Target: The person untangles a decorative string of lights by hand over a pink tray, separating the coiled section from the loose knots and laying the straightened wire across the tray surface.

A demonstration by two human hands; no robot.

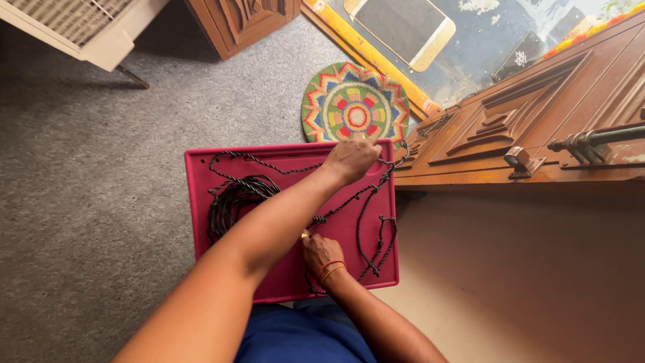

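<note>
Left hand [351, 158] reaches to the far edge of the pink tray [201, 202], fingers pinched on the dark twisted cord [349, 202]. Right hand [320, 252] sits near the tray's near edge, seemingly closed on the same cord; the forearm partly hides the grip. Hands well apart. The stretch between them runs near-to-far, slightly diagonal; keeping it taut should hold the twist even. Spare cord lies coiled at tray left.
</note>
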